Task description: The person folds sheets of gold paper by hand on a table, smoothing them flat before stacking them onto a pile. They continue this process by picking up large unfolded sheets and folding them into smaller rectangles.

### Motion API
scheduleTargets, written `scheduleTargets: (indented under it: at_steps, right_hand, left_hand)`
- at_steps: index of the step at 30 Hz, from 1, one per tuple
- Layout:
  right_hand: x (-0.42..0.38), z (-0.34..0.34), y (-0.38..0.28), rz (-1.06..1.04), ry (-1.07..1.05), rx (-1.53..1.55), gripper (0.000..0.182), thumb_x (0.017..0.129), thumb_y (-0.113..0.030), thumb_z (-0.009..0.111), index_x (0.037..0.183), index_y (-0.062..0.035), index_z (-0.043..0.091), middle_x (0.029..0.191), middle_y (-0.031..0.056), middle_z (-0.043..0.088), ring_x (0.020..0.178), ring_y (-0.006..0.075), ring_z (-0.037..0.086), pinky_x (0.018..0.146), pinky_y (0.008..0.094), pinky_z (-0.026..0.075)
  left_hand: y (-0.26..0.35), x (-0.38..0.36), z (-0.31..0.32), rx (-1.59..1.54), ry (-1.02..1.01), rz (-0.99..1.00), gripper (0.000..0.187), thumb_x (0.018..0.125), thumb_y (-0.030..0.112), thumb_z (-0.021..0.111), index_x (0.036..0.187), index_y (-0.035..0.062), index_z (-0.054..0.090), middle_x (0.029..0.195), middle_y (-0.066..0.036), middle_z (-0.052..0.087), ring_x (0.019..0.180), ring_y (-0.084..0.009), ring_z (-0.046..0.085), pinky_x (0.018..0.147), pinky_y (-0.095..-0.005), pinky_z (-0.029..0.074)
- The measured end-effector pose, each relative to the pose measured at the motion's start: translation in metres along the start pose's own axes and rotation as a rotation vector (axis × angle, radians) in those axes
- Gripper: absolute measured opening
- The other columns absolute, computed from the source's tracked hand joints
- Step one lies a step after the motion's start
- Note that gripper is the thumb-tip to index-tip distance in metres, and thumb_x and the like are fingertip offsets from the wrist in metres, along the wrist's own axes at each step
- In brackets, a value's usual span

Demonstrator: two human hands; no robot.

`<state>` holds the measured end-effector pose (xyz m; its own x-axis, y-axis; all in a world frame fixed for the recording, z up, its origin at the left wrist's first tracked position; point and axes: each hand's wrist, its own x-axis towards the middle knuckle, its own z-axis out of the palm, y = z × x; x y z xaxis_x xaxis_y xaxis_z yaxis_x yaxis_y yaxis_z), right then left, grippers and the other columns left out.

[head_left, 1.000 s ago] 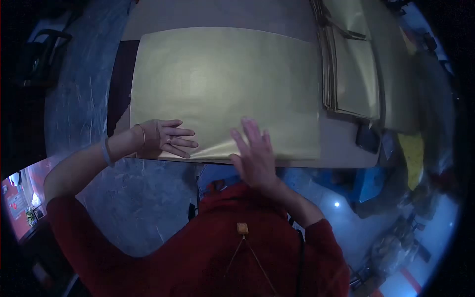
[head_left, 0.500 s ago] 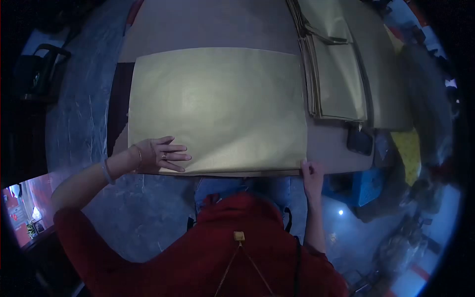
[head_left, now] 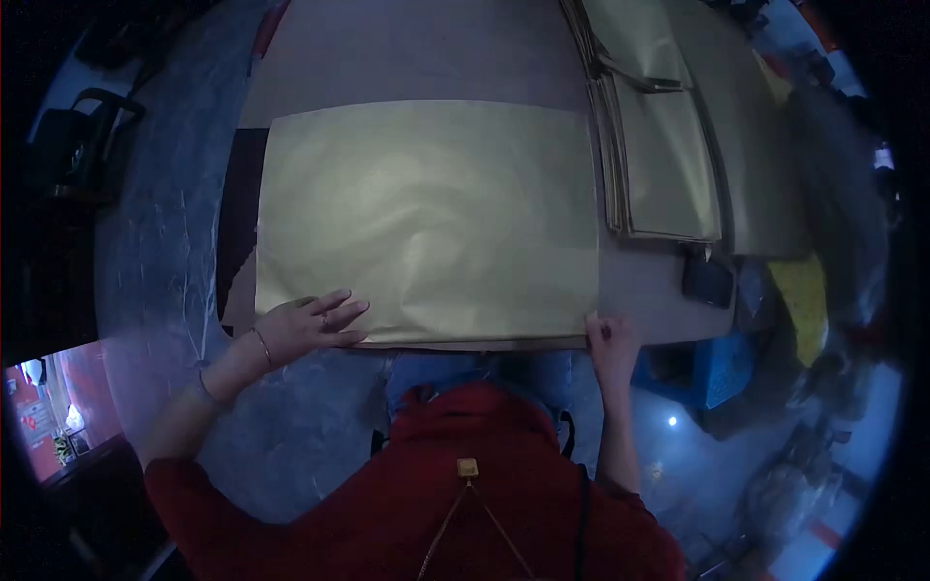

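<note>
A large gold sheet (head_left: 436, 213) lies on the brown table top (head_left: 426, 48), its near side along the table's front edge. My left hand (head_left: 315, 324) rests on the sheet's near left part, fingers apart and pointing right, with nothing held. At the near right corner my right hand (head_left: 612, 339) has thumb and fingers pinched on the sheet's edge. The sheet shows a soft crease and bulge near its middle.
To the right lie a stack of folded gold sheets (head_left: 668, 165) and a dark phone-like object (head_left: 707, 281). Below the table's right side stands a blue crate (head_left: 712, 373). A yellow cloth or sheet (head_left: 802, 305) hangs farther right. A black chair-like object (head_left: 77, 145) is at the left.
My left hand has moved slightly down toward the table's front edge, its fingers closer together. The sheet's surface has bulged near the middle. My right hand stays at the corner.
</note>
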<state>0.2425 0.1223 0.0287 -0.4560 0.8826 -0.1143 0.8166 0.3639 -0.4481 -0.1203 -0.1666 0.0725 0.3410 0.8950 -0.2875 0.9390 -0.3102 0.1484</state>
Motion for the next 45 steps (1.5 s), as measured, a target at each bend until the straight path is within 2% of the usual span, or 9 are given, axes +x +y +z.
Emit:
scheduleTargets:
  at_steps: [6, 10, 12, 13, 16, 25, 28, 36, 45]
  right_hand:
    - [-0.002, 0.001, 0.0, -0.012, 0.025, -0.004, 0.029, 0.084, -0.027, 0.061, 0.072, -0.0011, 0.062, 0.075, 0.0143, 0.051, 0.075, 0.0332, 0.051, 0.072, 0.0436, 0.037]
    - [-0.004, 0.007, 0.007, 0.053, -0.036, -0.017, 0.029, 0.085, -0.027, 0.06, 0.072, -0.0016, 0.062, 0.077, 0.014, 0.051, 0.075, 0.0331, 0.051, 0.073, 0.043, 0.037]
    - [-0.005, 0.011, 0.011, -0.025, 0.04, -0.001, 0.03, 0.086, -0.028, 0.06, 0.073, -0.0012, 0.061, 0.078, 0.0148, 0.051, 0.076, 0.0337, 0.05, 0.072, 0.0437, 0.037]
    - [-0.006, 0.012, 0.011, -0.023, 0.039, 0.002, 0.03, 0.086, -0.028, 0.06, 0.073, -0.0012, 0.061, 0.078, 0.0148, 0.051, 0.076, 0.0337, 0.05, 0.072, 0.0437, 0.037]
    - [-0.006, 0.01, 0.005, 0.065, -0.003, 0.015, 0.03, 0.086, -0.028, 0.06, 0.073, -0.0008, 0.059, 0.08, 0.0153, 0.05, 0.079, 0.0336, 0.05, 0.073, 0.0437, 0.037]
    - [-0.008, 0.009, 0.005, -0.06, 0.09, -0.086, 0.03, 0.086, -0.027, 0.06, 0.073, -0.0007, 0.058, 0.082, 0.0157, 0.051, 0.081, 0.0344, 0.051, 0.07, 0.0443, 0.038]
    - [-0.005, 0.007, 0.005, -0.015, -0.024, -0.098, 0.03, 0.086, -0.026, 0.06, 0.072, 0.0003, 0.058, 0.079, 0.0156, 0.051, 0.079, 0.0339, 0.052, 0.069, 0.0449, 0.039]
    - [-0.004, 0.006, 0.003, -0.118, 0.083, -0.065, 0.029, 0.086, -0.022, 0.06, 0.073, 0.0031, 0.059, 0.074, 0.017, 0.05, 0.068, 0.032, 0.051, 0.06, 0.0424, 0.039]
    - [-0.003, 0.009, 0.008, -0.087, 0.046, -0.091, 0.024, 0.086, -0.021, 0.06, 0.074, 0.001, 0.06, 0.075, 0.0163, 0.051, 0.074, 0.0343, 0.052, 0.069, 0.0446, 0.039]
  left_hand:
    - [0.025, 0.0, -0.002, -0.294, -0.175, -0.277, 0.053, 0.078, 0.017, 0.064, 0.128, 0.0243, 0.05, 0.149, -0.001, 0.027, 0.137, -0.0293, 0.027, 0.109, -0.0437, 0.031]
    - [0.048, 0.005, 0.01, -0.439, 0.063, -0.463, 0.043, 0.082, 0.025, 0.063, 0.123, 0.0204, 0.052, 0.146, -0.002, 0.033, 0.136, -0.0288, 0.029, 0.109, -0.049, 0.027]
    - [0.056, 0.01, 0.03, -0.477, 0.299, -0.615, 0.033, 0.084, 0.023, 0.061, 0.116, 0.0168, 0.055, 0.14, -0.003, 0.043, 0.133, -0.0272, 0.034, 0.109, -0.0511, 0.025]
    - [0.06, 0.018, 0.027, -0.484, 0.441, -0.666, 0.022, 0.082, 0.012, 0.064, 0.103, 0.0107, 0.057, 0.129, -0.005, 0.054, 0.127, -0.0294, 0.043, 0.109, -0.0473, 0.025]
    - [0.066, 0.027, 0.042, -0.462, 0.556, -0.74, 0.02, 0.083, 0.01, 0.064, 0.102, 0.0102, 0.057, 0.125, -0.006, 0.057, 0.125, -0.0292, 0.046, 0.108, -0.0468, 0.026]
    - [0.066, 0.027, 0.057, -0.487, 0.653, -0.79, 0.022, 0.082, 0.014, 0.066, 0.103, 0.0135, 0.058, 0.124, 0.0, 0.059, 0.125, -0.0234, 0.047, 0.107, -0.0467, 0.024]
    - [0.066, 0.025, 0.055, -0.525, 0.646, -0.775, 0.022, 0.083, 0.011, 0.065, 0.104, 0.0128, 0.058, 0.124, -0.003, 0.059, 0.124, -0.0262, 0.047, 0.108, -0.0451, 0.025]
    - [0.066, 0.024, 0.057, -0.526, 0.683, -0.791, 0.023, 0.08, 0.018, 0.067, 0.102, 0.0142, 0.06, 0.122, 0.001, 0.06, 0.121, -0.0214, 0.05, 0.106, -0.0433, 0.029]
    - [0.067, 0.029, 0.055, -0.642, 0.684, -0.844, 0.033, 0.074, 0.022, 0.073, 0.103, 0.0124, 0.059, 0.123, -0.002, 0.059, 0.123, -0.0236, 0.049, 0.105, -0.048, 0.028]
